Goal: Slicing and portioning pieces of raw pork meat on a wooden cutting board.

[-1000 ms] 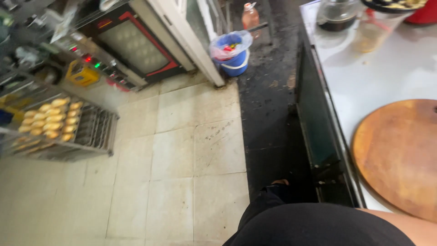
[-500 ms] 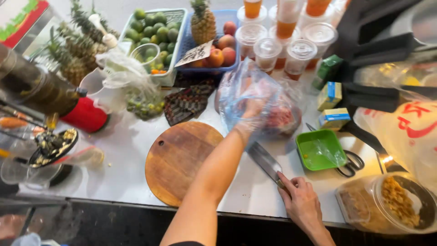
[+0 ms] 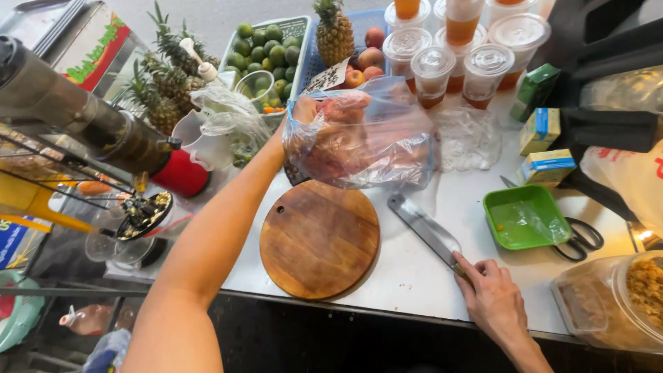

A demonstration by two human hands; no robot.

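My left hand (image 3: 323, 117) is inside a clear plastic bag (image 3: 373, 138) and grips reddish fruit through it, lifted above the far edge of a round wooden cutting board (image 3: 319, 238). My right hand (image 3: 492, 297) rests on the white counter and holds the handle of a big knife (image 3: 425, 228), whose blade lies flat on the counter to the right of the board, pointing away from me.
A green square tray (image 3: 526, 217) and black scissors (image 3: 580, 238) lie at the right. Lidded cups of orange drink (image 3: 456, 48), a pineapple (image 3: 333, 31), apples and a crate of limes (image 3: 266, 45) stand at the back. A juicer with a red base (image 3: 181, 173) is at the left.
One second ago the view showed the floor; it swung to the counter. Since half a second ago, my left hand has lifted the bagged fruit up and left, over the board's far edge.
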